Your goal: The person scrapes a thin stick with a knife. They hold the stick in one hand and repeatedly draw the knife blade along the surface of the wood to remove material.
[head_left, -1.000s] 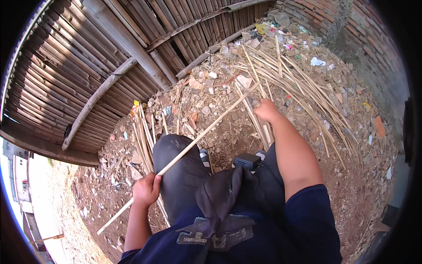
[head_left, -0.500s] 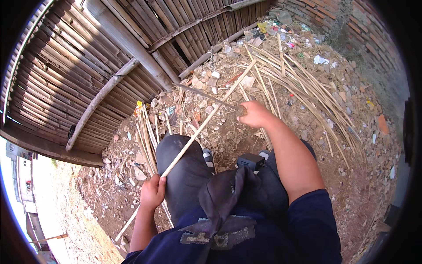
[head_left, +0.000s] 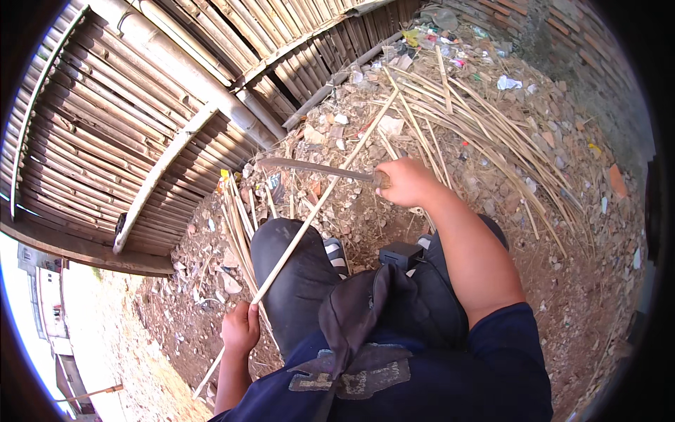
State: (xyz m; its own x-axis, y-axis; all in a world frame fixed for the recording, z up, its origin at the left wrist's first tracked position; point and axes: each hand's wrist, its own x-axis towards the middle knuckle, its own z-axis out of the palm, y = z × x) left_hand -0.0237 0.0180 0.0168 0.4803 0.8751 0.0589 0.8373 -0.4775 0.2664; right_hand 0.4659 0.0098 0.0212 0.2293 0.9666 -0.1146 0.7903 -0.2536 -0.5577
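My left hand (head_left: 241, 328) grips a long, thin bamboo strip (head_left: 320, 200) near its lower end; the strip runs up and right across my left knee toward the pile of strips. My right hand (head_left: 406, 181) is closed on the handle of a long curved knife (head_left: 309, 167). The blade points left and lies across the strip at about its middle. I sit with both knees in dark trousers (head_left: 299, 274) below the strip.
A bamboo slat fence (head_left: 140, 112) fills the left and top. A heap of split bamboo strips (head_left: 464, 119) lies ahead on rubble and litter. More strips (head_left: 239, 218) lie by my left knee. A small black box (head_left: 401, 254) rests on my lap.
My right hand has drawn back from the pile toward me and now shows the knife, its blade laid across the strip. The strip's far end has swung up and right.
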